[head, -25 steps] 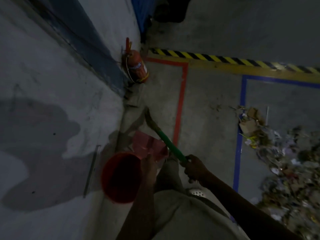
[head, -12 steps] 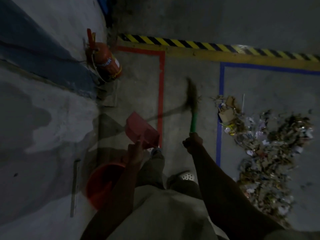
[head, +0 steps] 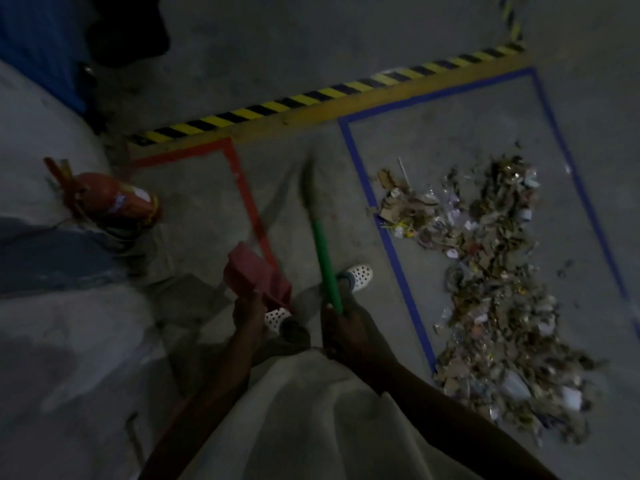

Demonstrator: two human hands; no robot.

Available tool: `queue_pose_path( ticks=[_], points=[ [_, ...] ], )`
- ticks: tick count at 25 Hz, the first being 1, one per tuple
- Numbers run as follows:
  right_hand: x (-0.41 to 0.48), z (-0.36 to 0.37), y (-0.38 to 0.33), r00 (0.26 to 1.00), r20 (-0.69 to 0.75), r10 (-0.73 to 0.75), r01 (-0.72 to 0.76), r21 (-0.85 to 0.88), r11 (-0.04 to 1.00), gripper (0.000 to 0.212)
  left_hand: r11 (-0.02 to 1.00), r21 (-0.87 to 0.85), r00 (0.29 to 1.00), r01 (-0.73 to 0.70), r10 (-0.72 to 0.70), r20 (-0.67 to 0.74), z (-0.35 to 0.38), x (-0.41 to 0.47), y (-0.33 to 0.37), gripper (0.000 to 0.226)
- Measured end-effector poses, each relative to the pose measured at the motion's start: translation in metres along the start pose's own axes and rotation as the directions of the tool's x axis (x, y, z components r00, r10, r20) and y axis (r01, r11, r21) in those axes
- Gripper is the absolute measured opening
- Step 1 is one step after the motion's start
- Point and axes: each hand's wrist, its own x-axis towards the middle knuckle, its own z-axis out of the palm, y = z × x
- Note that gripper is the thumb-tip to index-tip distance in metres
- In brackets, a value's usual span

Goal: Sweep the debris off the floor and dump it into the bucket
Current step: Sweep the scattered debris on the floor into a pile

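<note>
Both forearms reach forward from the bottom edge: the left hand (head: 247,310) grips a red dustpan (head: 257,271), the right hand (head: 343,328) is clenched round the green handle of a broom (head: 325,263). Its bristle end is a dark blur. Further right, debris (head: 491,278) lies heaped on the floor (head: 201,209) inside a blue tape outline (head: 391,247), indistinct in the dim light.

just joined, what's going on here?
A person is about to sweep. The right hand grips a green broom, and the left hand holds a red dustpan. The debris is piled inside the blue tape box on the right. The blurred broom is left of that tape, not in the pile. No bucket is in view.
</note>
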Motion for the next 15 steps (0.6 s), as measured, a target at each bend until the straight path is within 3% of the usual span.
queue_pose_path(
  ticks=[2, 7, 12, 15],
  points=[
    [0.020, -0.016, -0.018, 0.997, 0.071, -0.026, 0.031, -0.071, 0.997, 0.040, 1.000, 0.021, 0.999, 0.002, -0.003, 0.045, 0.017, -0.008, 0.021, 0.055],
    [0.094, -0.057, -0.055, 0.995, 0.022, 0.098, -0.096, -0.085, 0.992, 0.037, 0.993, 0.099, 0.997, -0.064, 0.059, 0.050, 0.066, -0.022, 0.064, 0.065],
    [0.166, -0.149, -0.077, 0.952, -0.085, 0.295, -0.257, 0.308, 0.916, 0.041, 0.980, 0.199, 0.999, -0.032, 0.031, 0.007, 0.123, -0.019, 0.091, 0.066],
    [0.193, -0.207, -0.090, 0.921, -0.118, 0.372, -0.271, 0.492, 0.827, 0.036, 0.973, 0.230, 0.999, -0.032, 0.026, 0.027, 0.159, -0.019, 0.110, 0.050]
  ],
)
